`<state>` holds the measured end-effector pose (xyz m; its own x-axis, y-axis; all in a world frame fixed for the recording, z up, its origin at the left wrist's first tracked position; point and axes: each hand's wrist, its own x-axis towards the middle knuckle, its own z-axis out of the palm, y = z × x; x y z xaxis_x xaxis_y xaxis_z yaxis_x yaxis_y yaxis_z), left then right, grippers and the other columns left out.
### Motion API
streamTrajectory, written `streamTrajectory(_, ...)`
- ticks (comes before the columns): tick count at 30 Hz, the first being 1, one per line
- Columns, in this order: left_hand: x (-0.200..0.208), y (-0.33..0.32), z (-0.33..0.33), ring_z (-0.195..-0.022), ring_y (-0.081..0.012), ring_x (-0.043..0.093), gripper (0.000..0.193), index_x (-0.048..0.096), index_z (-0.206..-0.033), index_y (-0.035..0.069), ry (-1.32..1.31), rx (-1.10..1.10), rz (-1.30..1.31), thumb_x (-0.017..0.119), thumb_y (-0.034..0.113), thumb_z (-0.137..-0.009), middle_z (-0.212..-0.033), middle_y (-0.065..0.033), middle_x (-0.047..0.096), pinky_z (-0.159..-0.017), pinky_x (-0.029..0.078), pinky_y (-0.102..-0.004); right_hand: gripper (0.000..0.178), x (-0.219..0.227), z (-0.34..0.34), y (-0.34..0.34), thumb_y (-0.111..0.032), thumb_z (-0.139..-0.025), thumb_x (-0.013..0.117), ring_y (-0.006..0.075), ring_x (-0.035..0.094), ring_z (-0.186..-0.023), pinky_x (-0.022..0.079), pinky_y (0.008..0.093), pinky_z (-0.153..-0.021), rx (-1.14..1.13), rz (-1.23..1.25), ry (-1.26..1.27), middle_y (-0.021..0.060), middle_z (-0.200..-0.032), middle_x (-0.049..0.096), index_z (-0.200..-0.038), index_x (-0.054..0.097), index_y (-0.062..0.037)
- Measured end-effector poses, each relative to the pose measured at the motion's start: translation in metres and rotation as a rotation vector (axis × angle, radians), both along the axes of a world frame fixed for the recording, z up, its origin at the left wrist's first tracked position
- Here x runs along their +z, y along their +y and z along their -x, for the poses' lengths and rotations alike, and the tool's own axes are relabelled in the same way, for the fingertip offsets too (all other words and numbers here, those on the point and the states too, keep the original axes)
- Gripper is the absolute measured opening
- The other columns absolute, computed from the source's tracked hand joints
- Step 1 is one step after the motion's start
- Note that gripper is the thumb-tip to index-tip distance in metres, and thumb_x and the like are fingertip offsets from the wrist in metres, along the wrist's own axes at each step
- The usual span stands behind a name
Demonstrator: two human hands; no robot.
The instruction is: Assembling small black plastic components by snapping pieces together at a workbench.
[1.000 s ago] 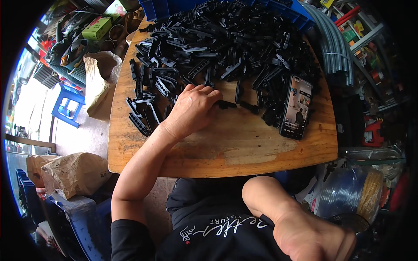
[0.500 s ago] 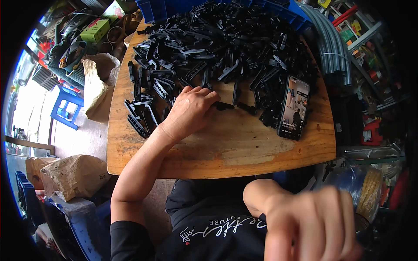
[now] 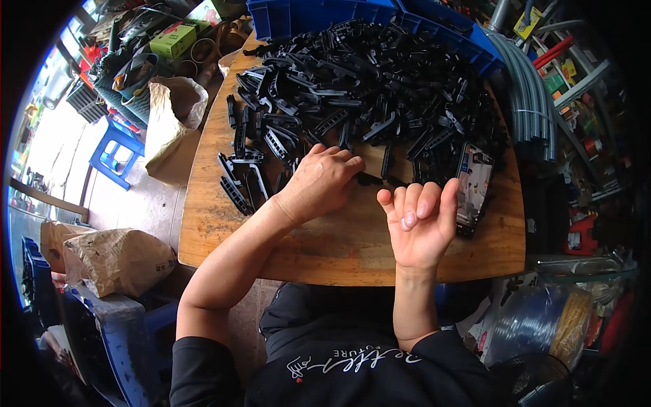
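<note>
My left hand (image 3: pixel 321 180) rests on the tabletop at the near edge of a heap of black plastic parts (image 3: pixel 380 74). Its fingers are curled down, and their tips are hidden beneath the hand. A small dark part (image 3: pixel 368 179) lies right beside the fingertips; whether they grip it cannot be made out. My right hand (image 3: pixel 424 227) is raised over the table's near side, palm up, with fingers loosely bent and nothing in it. Just beyond it stands a smartphone (image 3: pixel 475 180) with a lit screen, partly covered by the hand and leaning at the heap's right side.
Blue plastic crates (image 3: pixel 319 19) border the far side of the wooden table (image 3: pixel 339 254). Grey tubing (image 3: pixel 525 95) stands at the right. On the left are a paper sack (image 3: pixel 173 129), a blue stool (image 3: pixel 116 152) and another paper bag (image 3: pixel 119 261) on a blue stand.
My right hand has moved from low at the right, near the camera, up and forward over the table, turning palm up. My left hand stays by the parts; the view has shifted slightly.
</note>
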<state>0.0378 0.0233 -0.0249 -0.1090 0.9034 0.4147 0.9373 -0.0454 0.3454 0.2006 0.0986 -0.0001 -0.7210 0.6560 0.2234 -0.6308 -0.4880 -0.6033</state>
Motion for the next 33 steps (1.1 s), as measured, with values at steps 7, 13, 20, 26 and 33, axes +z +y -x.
streamTrajectory(7, 0.001, 0.003, -0.001, -0.086, -0.0258, 0.059, 0.021, 0.061, -0.093, 0.007, -0.006, -0.010, 0.017, 0.065, 0.012, -0.073, -0.084, -0.0074, 0.060, -0.078, 0.043, -0.0369, 0.055, 0.023, -0.005, -0.019, -0.043, -0.100, 0.035, 0.0116, 0.041, -0.050, 0.046, 0.0383, -0.080, -0.054, -0.049, 0.183, 0.0003, -0.051, 0.045, -0.058, 0.048, -0.0102)
streamTrajectory(13, 0.002, 0.001, -0.001, -0.087, -0.0251, 0.060, 0.015, 0.060, -0.088, 0.006, -0.012, -0.008, -0.028, 0.061, 0.010, -0.073, -0.084, -0.0071, 0.061, -0.080, 0.043, -0.0376, 0.046, 0.119, -0.014, -0.055, -0.012, -0.094, 0.051, 0.0122, 0.042, -0.044, 0.054, 0.0368, -0.074, 0.208, -0.617, 0.999, -0.0019, -0.050, 0.040, -0.049, 0.042, -0.0135)
streamTrajectory(20, 0.003, 0.001, -0.003, -0.088, -0.0253, 0.060, 0.016, 0.060, -0.088, 0.006, -0.005, -0.011, -0.011, 0.061, 0.010, -0.073, -0.084, -0.0076, 0.061, -0.080, 0.043, -0.0373, 0.034, 0.127, -0.020, -0.068, -0.006, -0.090, 0.055, 0.0179, 0.054, -0.053, 0.056, 0.0416, -0.077, 0.142, -0.494, 0.977, 0.0042, -0.055, 0.051, -0.056, 0.055, -0.0086)
streamTrajectory(26, 0.003, -0.002, -0.001, -0.088, -0.0257, 0.060, 0.017, 0.060, -0.089, 0.006, 0.000, -0.017, -0.007, 0.061, 0.010, -0.073, -0.085, -0.0076, 0.061, -0.080, 0.043, -0.0374, 0.036, 0.126, -0.019, -0.068, -0.005, -0.089, 0.055, 0.0186, 0.053, -0.052, 0.055, 0.0417, -0.075, 0.131, -0.451, 0.954, 0.0049, -0.054, 0.048, -0.054, 0.052, -0.0094)
streamTrajectory(33, 0.001, 0.001, 0.000, -0.089, -0.0257, 0.060, 0.016, 0.060, -0.089, 0.005, 0.009, -0.024, -0.004, 0.061, 0.010, -0.074, -0.084, -0.0075, 0.061, -0.080, 0.043, -0.0376, 0.038, 0.124, -0.017, -0.063, -0.004, -0.089, 0.055, 0.0162, 0.047, -0.047, 0.054, 0.0379, -0.069, 0.259, -0.471, 1.035, 0.0028, -0.052, 0.045, -0.052, 0.048, -0.0113)
